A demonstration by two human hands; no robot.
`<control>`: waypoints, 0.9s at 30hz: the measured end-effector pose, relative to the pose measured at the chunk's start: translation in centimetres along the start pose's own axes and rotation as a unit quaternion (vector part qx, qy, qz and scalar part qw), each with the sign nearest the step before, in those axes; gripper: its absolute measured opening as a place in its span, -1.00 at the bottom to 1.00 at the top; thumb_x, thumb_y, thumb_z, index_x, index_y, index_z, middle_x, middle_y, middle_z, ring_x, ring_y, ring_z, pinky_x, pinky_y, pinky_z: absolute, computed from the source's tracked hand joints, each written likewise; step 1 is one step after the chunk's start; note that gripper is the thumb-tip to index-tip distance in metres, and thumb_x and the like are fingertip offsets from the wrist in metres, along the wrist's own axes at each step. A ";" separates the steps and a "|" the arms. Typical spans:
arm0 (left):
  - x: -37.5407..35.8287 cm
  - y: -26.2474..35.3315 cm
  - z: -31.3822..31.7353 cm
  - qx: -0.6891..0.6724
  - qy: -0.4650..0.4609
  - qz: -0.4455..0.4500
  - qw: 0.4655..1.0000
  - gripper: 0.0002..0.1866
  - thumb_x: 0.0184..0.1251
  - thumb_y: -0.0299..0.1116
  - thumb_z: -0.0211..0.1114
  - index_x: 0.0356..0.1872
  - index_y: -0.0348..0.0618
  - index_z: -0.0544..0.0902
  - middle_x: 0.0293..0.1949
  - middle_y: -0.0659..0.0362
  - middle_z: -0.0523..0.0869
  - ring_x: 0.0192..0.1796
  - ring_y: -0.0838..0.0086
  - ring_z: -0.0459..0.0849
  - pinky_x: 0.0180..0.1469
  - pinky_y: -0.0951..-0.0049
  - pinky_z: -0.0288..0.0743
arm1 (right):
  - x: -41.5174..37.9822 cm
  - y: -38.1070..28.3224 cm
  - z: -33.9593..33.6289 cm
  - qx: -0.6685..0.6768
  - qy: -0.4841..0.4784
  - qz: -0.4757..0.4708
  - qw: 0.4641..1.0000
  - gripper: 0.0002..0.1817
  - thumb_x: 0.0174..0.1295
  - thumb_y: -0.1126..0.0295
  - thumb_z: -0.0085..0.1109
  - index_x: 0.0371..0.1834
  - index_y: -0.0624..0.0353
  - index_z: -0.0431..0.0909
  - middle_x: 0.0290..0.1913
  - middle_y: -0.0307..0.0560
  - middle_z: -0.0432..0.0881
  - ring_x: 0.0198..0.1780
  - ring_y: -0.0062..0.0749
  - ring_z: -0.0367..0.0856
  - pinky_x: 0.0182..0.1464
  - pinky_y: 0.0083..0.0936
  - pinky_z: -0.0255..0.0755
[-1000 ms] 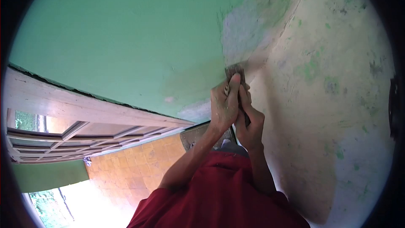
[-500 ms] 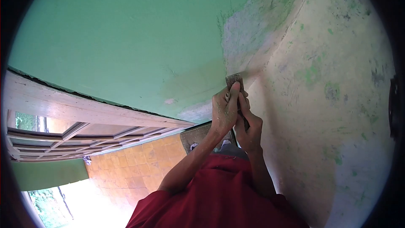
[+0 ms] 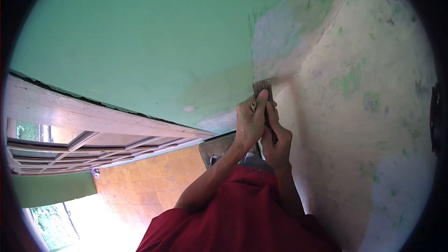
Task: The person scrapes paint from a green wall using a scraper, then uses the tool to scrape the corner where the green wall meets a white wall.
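Note:
Both my hands are closed round one flat, dusty scraper-like tool, its broad end against the wall near the corner. My left hand grips it from the left, with the thumb laid along the tool. Just to the right and a little lower, my right hand holds the handle part, mostly hidden by the fingers. Before the tool, the green wall has a bare greyish patch. The pale wall with green specks meets it at the right.
At the left is a pale wooden frame with paned windows. Orange floor tiles lie below. My feet stand on a brown board-like surface. A dark object is at the right edge.
The view has shifted slightly, so the walls' corner and bare patch appear a little further right. Both hands still hold the tool, in nearly the same place.

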State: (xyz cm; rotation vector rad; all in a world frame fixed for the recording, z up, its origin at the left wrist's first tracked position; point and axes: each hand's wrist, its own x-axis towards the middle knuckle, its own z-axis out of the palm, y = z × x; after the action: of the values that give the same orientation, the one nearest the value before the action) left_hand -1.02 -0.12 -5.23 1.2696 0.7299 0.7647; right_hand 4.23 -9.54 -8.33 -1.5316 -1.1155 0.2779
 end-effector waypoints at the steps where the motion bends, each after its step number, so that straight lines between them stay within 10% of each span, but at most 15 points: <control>1: 0.3 0.1 0.1 0.004 0.008 0.002 1.000 -0.45 0.65 -0.04 0.01 -0.39 -0.36 0.62 -0.61 0.17 0.62 -0.54 0.61 0.53 -0.50 0.54 0.42 | 0.4 0.0 -0.1 0.000 0.002 -0.007 1.000 -0.40 0.32 0.59 -0.08 0.49 0.35 0.28 -0.41 -0.03 0.65 -0.42 -0.60 0.57 -0.28 -0.60 0.47; 7: 0.2 -0.1 -0.2 -0.006 -0.003 -0.005 1.000 -0.47 0.66 -0.08 0.01 -0.40 -0.37 0.61 -0.61 0.17 0.63 -0.54 0.60 0.54 -0.50 0.54 0.43 | -0.1 -0.1 0.1 0.017 -0.006 0.013 1.000 -0.40 0.31 0.59 -0.06 0.47 0.42 0.28 -0.35 0.03 0.69 -0.38 -0.54 0.61 -0.20 -0.59 0.51; 9: 0.5 0.0 -0.1 -0.002 0.003 0.011 1.000 -0.47 0.66 -0.09 0.01 -0.40 -0.37 0.61 -0.61 0.17 0.63 -0.54 0.60 0.54 -0.50 0.54 0.43 | 0.4 0.0 0.3 0.036 0.024 0.005 0.999 -0.40 0.25 0.62 0.00 0.43 0.30 0.39 -0.24 0.27 0.71 -0.25 -0.21 0.78 -0.14 -0.41 0.56; 27: 0.5 2.5 0.6 -0.034 -0.001 0.020 0.999 -0.44 0.65 -0.06 0.01 -0.44 -0.36 0.62 -0.63 0.16 0.61 -0.56 0.61 0.53 -0.53 0.55 0.39 | 1.8 -2.5 -1.0 0.020 0.011 0.003 1.000 -0.40 0.25 0.61 0.00 0.43 0.32 0.39 -0.16 0.35 0.72 -0.14 -0.19 0.79 -0.05 -0.39 0.57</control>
State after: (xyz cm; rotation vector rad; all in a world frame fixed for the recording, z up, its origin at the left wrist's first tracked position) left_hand -0.45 0.32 -2.74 1.2272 0.6727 0.8145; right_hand 4.62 -9.08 -5.16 -1.5007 -1.0820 0.2853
